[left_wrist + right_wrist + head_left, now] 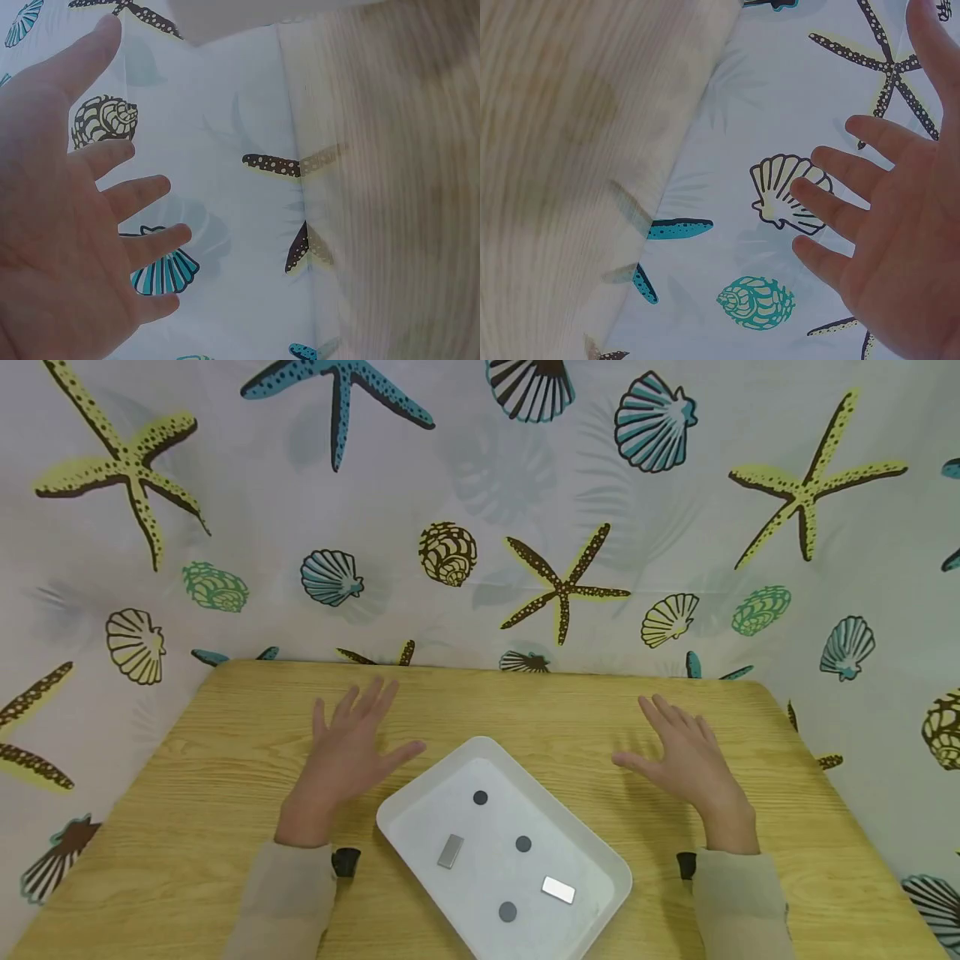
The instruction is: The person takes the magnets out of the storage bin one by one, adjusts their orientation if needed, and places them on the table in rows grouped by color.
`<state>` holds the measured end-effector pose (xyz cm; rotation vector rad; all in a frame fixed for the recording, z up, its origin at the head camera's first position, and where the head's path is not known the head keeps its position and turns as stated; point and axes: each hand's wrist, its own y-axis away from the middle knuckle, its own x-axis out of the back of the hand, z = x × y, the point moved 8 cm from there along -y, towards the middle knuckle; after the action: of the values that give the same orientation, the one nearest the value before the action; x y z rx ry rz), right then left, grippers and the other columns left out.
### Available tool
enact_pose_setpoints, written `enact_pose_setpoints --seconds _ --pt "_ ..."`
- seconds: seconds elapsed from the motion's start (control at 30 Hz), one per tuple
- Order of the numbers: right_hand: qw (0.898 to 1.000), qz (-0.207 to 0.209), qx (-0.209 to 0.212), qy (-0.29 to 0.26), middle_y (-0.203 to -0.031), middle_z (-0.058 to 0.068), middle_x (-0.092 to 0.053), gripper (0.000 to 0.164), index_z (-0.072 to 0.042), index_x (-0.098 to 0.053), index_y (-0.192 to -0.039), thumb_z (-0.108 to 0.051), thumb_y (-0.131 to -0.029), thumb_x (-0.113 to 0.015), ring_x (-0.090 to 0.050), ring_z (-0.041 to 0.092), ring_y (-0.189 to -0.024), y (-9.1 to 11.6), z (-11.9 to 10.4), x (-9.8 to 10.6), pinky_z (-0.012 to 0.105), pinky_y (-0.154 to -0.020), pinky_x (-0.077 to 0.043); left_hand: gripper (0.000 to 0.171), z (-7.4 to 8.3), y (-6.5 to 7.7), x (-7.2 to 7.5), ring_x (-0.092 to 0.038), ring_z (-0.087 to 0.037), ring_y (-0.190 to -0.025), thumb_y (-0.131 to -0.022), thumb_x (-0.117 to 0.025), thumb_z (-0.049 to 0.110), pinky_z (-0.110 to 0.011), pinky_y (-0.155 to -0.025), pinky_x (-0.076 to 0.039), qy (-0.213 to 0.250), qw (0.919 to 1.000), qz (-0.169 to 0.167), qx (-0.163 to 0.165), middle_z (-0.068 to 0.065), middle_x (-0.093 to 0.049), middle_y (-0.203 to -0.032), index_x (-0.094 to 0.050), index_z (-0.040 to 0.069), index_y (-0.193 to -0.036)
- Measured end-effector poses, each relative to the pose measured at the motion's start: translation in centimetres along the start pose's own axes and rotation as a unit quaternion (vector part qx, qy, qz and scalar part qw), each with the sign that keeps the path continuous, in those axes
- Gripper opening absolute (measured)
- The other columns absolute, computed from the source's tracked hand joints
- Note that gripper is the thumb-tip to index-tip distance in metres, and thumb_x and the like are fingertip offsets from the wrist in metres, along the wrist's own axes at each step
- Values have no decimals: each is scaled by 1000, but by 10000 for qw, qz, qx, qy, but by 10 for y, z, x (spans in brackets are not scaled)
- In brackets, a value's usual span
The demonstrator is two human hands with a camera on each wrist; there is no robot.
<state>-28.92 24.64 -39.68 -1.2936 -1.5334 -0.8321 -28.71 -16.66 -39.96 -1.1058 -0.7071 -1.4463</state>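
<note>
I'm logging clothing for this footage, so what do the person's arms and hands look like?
The left sleeve and right sleeve are long and plain beige. A small black fitting juts from the inner side of the left one, a matching black piece from the right. The left hand and right hand show no gloves or rings.

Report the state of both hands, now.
Left hand: open, fingers spread, holding nothing.
Right hand: open, thumb out to the side, holding nothing.

Right fingers (832,209) spread before shell-and-starfish-print cloth (720,187); wood-grain tabletop (562,187) at left.
</note>
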Motion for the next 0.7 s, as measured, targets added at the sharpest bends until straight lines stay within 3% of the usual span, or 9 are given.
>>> enact_pose_setpoints --seconds 0.43,0.7 --pt "9989 -242 220 -327 -166 22 -33 94 -6 -32 -161 -58 -92 -69 -33 49 -151 -1 -14 -7 68 -121 -29 88 10 0 -6 -39 -47 -148 -95 -67 54 -80 -118 -16 -46 9995 -208 -251 -19 -39 -164 -30 12 -163" --pt "9977 -358 296 -494 -164 20 -39 90 -6 -37 -159 -57 -92 -70 -38 45 -150 2 -24 -6 62 -122 -34 82 14 -1 -9 -55 -43 -138 -95 -68 51 -74 -118 -28 128 9988 -228 -413 -15 -51 -156 -36 13 -161"
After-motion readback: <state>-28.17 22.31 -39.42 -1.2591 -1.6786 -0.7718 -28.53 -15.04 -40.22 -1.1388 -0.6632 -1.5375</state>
